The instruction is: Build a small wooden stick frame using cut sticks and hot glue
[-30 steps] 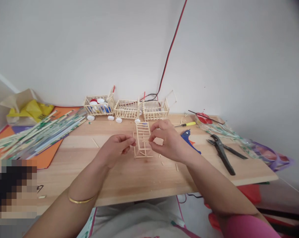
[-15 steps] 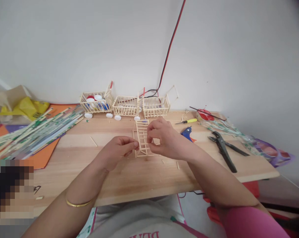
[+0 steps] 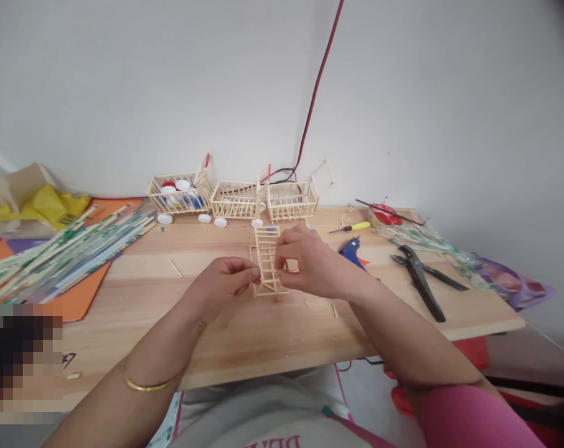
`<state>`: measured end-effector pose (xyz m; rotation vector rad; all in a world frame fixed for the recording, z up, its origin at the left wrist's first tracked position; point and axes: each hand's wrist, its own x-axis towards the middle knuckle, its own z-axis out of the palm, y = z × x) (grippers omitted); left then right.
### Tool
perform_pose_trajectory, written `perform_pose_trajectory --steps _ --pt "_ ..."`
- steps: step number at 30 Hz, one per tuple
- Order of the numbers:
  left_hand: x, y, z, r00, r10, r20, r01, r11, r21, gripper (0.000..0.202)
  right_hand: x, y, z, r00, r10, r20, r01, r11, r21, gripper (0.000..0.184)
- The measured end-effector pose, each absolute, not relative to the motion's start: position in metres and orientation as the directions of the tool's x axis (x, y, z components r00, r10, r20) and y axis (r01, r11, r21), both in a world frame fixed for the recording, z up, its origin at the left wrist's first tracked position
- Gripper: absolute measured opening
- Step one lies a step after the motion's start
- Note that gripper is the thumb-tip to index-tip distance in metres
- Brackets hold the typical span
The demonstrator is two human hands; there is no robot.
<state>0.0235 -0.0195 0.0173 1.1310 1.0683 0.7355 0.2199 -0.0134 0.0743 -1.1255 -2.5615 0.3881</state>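
Observation:
A small frame of thin wooden sticks [image 3: 269, 256] stands on the wooden table between my hands, its rungs showing like a ladder. My left hand [image 3: 228, 279] pinches at its left side, thumb and forefinger together at an upright stick. On the other side my right hand [image 3: 305, 258] has its thumb and fingers closed on the frame's right edge, covering part of it. Behind the frame, a wooden-stick cart [image 3: 238, 200] on white wheels stands beside a second stick cart [image 3: 292, 202] and a third cart [image 3: 179, 193] loaded with small bottles.
On the right lie a blue glue gun [image 3: 351, 250], a yellow-handled screwdriver [image 3: 357, 228], black pliers [image 3: 419, 280] and a red bowl [image 3: 387, 214]. Wrapped sticks [image 3: 86, 249] cover orange card at left. Loose stick pieces [image 3: 175, 267] dot the table [image 3: 244, 348].
Both hands hold nearly the same pose around the stick frame. The whole view has shifted very slightly, with the carts and tools a little further left.

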Motion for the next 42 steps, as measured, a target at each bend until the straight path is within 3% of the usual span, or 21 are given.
perform_pose_trajectory --steps 10,15,18,21,27,42 --pt "0.023 -0.019 0.020 0.355 0.877 -0.325 0.078 0.318 0.945 0.023 0.220 -0.012 0.070 -0.626 0.765 0.149 0.657 0.621 -0.428 0.008" --pt "0.019 -0.019 0.020 0.368 0.879 -0.303 0.084 0.293 0.952 0.031 0.235 -0.012 0.070 -0.551 0.806 0.217 0.603 0.564 -0.564 0.011" --pt "0.023 -0.020 0.019 0.353 0.887 -0.300 0.076 0.292 0.953 0.037 0.249 -0.014 0.060 -0.385 0.904 0.186 0.605 0.399 -0.689 0.012" --pt "0.033 -0.022 0.017 0.323 0.896 -0.305 0.037 0.310 0.950 0.038 0.258 -0.017 0.041 -0.266 0.964 0.017 0.584 0.175 -0.793 0.022" --pt "0.052 -0.027 0.016 0.278 0.903 -0.328 -0.057 0.356 0.933 0.028 0.256 -0.017 0.015 -0.332 0.913 -0.238 0.330 -0.124 -0.936 0.030" --pt "0.063 -0.027 0.018 0.246 0.899 -0.363 -0.178 0.410 0.895 0.035 0.237 -0.011 0.010 -0.445 0.837 -0.317 -0.054 -0.379 -0.924 0.025"
